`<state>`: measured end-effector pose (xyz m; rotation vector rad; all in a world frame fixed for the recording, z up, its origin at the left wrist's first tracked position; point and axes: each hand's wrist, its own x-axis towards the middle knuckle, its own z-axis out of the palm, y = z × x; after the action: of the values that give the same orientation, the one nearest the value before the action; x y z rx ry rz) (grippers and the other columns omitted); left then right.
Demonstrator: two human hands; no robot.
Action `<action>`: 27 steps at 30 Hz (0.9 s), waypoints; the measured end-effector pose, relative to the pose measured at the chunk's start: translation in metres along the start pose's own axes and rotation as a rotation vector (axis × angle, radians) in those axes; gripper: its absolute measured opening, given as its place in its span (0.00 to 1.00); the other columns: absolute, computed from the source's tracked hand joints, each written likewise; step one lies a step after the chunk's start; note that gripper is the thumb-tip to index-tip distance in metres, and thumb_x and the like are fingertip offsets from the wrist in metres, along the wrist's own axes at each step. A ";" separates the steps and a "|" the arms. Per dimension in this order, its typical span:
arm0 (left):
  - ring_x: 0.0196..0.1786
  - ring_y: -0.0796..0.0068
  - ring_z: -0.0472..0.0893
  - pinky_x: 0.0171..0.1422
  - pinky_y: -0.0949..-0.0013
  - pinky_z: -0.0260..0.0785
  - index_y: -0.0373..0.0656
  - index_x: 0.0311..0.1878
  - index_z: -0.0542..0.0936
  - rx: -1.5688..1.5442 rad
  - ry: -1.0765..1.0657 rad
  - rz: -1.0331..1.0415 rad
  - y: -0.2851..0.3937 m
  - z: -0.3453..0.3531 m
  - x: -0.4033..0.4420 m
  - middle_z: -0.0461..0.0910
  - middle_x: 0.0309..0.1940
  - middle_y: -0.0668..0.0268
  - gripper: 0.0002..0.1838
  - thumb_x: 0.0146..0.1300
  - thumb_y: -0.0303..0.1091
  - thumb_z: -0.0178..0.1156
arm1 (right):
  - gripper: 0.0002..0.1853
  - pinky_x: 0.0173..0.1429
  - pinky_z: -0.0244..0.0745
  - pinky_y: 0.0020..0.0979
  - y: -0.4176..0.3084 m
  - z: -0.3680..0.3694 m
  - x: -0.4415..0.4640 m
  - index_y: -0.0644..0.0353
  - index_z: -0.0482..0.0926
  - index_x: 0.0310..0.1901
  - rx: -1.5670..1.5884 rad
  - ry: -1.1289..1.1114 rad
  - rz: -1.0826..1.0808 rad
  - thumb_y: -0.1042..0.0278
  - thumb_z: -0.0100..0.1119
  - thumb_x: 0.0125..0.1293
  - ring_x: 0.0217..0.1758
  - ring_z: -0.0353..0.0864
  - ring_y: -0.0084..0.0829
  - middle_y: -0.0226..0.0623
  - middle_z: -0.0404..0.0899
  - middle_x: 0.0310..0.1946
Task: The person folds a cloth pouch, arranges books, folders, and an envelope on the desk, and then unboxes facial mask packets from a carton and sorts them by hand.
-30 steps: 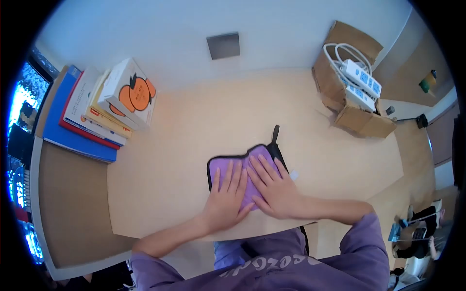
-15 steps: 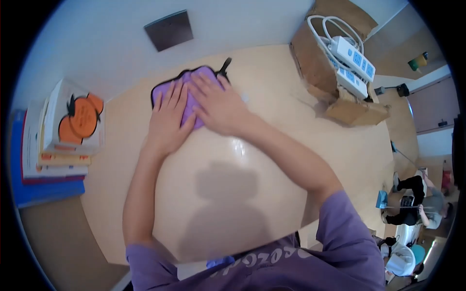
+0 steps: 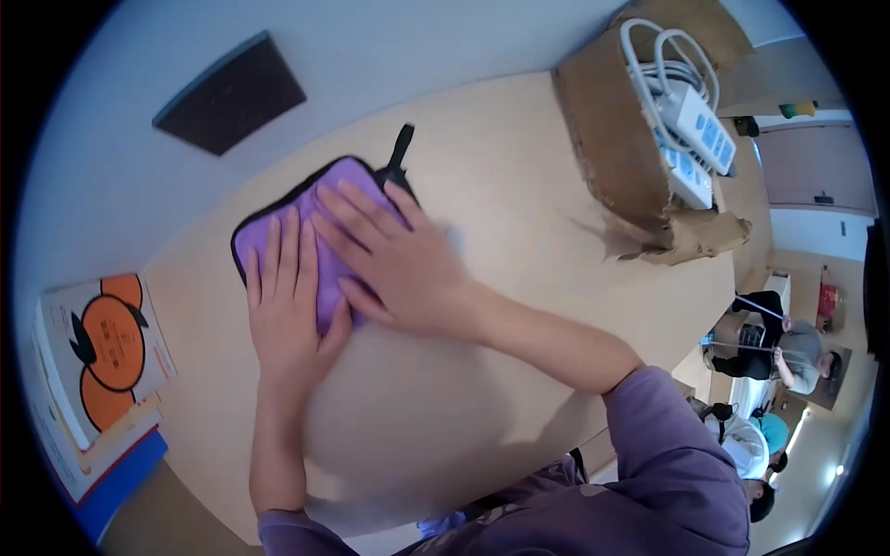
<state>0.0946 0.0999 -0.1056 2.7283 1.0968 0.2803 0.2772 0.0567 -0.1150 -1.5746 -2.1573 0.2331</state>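
- Purple cloth covers the pad (image 3: 327,273), a flat, black-edged piece lying on the tabletop (image 3: 519,213) directly under the fingers of both hands; whether it is a pouch or folded fabric cannot be told with so much of it covered.
- Left hand (image 3: 287,315): palm down, fingers straight and pointing away from the body, laid over the pad's left part; nothing is clasped.
- Right hand (image 3: 413,269): also spread flat, fingers slanting across the pad's right part, the thumb reaching toward the left one; it grasps nothing either.
- Between the two hands, a strip of purple shows; more shows ahead of the fingertips, up to the dark border.
- Just beyond the right fingertips, a black strap (image 3: 402,146) sticks out from the far corner.
- In handling, the pad is probably light and soft, bending easily, with little risk of breaking; its fabric should give fair friction, though on so smooth a surface it may slide under a flat push.
- Best holds would likely be the firmer-looking black border outside either hand, or the strap for one-handed lifting.
- Well to the right of the right hand stands a torn cardboard box (image 3: 630,139) with white power strips (image 3: 700,125); left of the left hand is a carton printed with orange fruit (image 3: 116,347).
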 end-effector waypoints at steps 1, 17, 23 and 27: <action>0.77 0.54 0.52 0.77 0.47 0.39 0.37 0.72 0.59 -0.003 0.014 -0.004 0.000 0.000 0.000 0.55 0.74 0.54 0.42 0.53 0.40 0.58 | 0.33 0.76 0.46 0.49 -0.001 0.001 0.001 0.62 0.63 0.68 0.001 -0.001 0.002 0.55 0.52 0.64 0.77 0.51 0.41 0.45 0.58 0.71; 0.78 0.60 0.49 0.79 0.52 0.39 0.41 0.74 0.57 0.222 0.215 -0.155 0.025 0.045 -0.042 0.52 0.76 0.58 0.36 0.65 0.49 0.44 | 0.35 0.75 0.41 0.58 -0.016 0.036 -0.033 0.46 0.60 0.72 -0.329 0.119 0.111 0.40 0.38 0.66 0.78 0.48 0.46 0.45 0.53 0.74; 0.78 0.62 0.48 0.80 0.52 0.37 0.40 0.74 0.56 0.181 0.206 -0.161 0.080 0.047 -0.123 0.51 0.76 0.58 0.39 0.64 0.52 0.45 | 0.34 0.73 0.45 0.58 -0.055 0.026 -0.120 0.50 0.63 0.70 -0.309 0.161 -0.006 0.43 0.41 0.65 0.77 0.51 0.48 0.48 0.56 0.72; 0.78 0.61 0.48 0.80 0.53 0.36 0.41 0.74 0.56 0.196 0.205 -0.176 0.108 0.048 -0.158 0.52 0.76 0.57 0.39 0.65 0.53 0.45 | 0.33 0.73 0.50 0.54 -0.073 0.028 -0.156 0.46 0.61 0.71 -0.427 0.172 0.005 0.42 0.42 0.67 0.76 0.53 0.47 0.44 0.56 0.73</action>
<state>0.0661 -0.0918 -0.1419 2.7934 1.4819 0.4556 0.2398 -0.1098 -0.1523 -1.7478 -2.1616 -0.3741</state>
